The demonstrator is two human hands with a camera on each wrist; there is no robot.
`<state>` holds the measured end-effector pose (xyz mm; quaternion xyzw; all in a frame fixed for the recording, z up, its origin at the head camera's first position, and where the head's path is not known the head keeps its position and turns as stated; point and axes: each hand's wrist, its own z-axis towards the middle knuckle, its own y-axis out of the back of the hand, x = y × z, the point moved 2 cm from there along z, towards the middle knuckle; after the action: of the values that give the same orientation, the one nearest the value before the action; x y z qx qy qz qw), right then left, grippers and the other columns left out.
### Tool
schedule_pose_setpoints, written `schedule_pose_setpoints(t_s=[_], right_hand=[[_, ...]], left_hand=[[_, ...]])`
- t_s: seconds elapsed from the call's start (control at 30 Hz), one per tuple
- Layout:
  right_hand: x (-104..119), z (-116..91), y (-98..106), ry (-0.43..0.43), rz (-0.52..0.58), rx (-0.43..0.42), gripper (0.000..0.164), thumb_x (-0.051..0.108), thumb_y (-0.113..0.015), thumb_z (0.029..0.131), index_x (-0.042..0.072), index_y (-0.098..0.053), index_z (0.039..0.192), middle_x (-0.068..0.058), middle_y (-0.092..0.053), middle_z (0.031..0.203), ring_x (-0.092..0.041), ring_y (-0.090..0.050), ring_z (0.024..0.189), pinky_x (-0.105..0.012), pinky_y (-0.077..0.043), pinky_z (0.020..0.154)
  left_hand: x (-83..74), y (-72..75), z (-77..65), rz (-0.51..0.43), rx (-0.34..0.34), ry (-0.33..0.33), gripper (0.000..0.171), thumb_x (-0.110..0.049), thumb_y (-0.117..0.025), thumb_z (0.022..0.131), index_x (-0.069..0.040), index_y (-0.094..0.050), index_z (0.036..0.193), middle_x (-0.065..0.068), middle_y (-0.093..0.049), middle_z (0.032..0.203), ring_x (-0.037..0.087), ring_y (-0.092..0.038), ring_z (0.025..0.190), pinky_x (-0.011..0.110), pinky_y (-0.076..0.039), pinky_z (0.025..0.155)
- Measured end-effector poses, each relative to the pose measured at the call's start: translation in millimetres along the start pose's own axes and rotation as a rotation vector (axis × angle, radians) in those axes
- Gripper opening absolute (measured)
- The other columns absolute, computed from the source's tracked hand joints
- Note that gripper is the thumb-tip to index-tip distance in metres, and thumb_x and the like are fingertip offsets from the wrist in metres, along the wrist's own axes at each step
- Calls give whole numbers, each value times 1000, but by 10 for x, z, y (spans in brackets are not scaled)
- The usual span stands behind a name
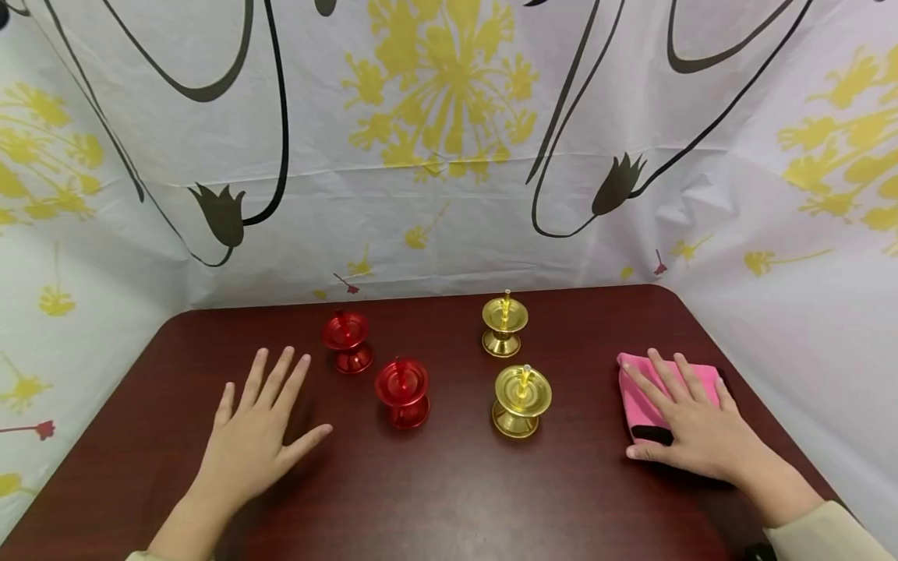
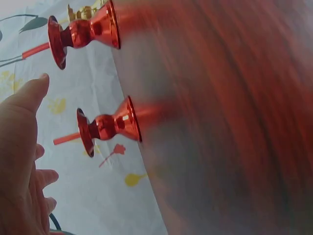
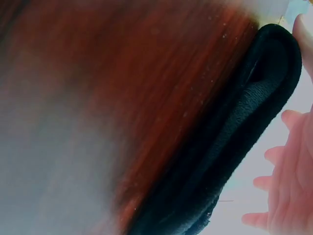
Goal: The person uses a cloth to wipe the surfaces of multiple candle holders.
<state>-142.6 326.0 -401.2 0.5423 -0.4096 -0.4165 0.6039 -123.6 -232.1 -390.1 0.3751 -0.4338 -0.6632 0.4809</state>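
Note:
My left hand point(image 1: 252, 436) is spread over the left side of the table with its fingers straight, holding nothing. Just beyond its fingertips stand two red metal pedestal lamps, one at the back point(image 1: 346, 333) and one nearer point(image 1: 402, 386), each a shallow dish on a flared foot with a thin upright stem. At the right, my right hand point(image 1: 701, 428) lies flat with spread fingers over a folded pink cloth point(image 1: 637, 393) with a black strip. The right wrist view shows a thick black fabric fold point(image 3: 234, 132) beside the fingers.
Two gold pedestal lamps of similar shape, one far point(image 1: 502, 343) and one near point(image 1: 515, 421), stand right of the red ones. The dark reddish-brown table point(image 1: 449, 499) has rounded far corners. Behind it hangs a white patterned curtain point(image 1: 435, 257), which continues along both sides.

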Motion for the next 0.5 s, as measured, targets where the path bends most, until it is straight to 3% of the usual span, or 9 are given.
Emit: schedule_pose_setpoints(t_s=[0.1,0.33,0.5], right_hand=[[7,8,-3,0,-10,18,109,77,-65,74,34,-12,160,-7,0,169,-44,-1,152,-84,-15,99],[0,27,-26,-31,32,91,112,78,-63,74,31,-9,160,-12,-12,167,-50,-12,148,-84,-13,99],[2,30,-58,-43,57,129,113,78,-63,75,29,-9,161,-16,-17,165,-54,-17,145,-84,-19,95]], left_hand=[[-47,-29,18,-2,-5,-13,96,-66,-63,84,-27,-17,160,5,-22,166,24,0,156,72,-24,110],[-148,-100,59,-14,24,-36,92,-64,-63,85,-25,-24,159,5,-28,164,27,-11,155,69,-29,109],[-224,-130,108,-26,61,-44,88,-63,-61,87,-21,-29,157,6,-33,161,32,-19,152,67,-36,107]])
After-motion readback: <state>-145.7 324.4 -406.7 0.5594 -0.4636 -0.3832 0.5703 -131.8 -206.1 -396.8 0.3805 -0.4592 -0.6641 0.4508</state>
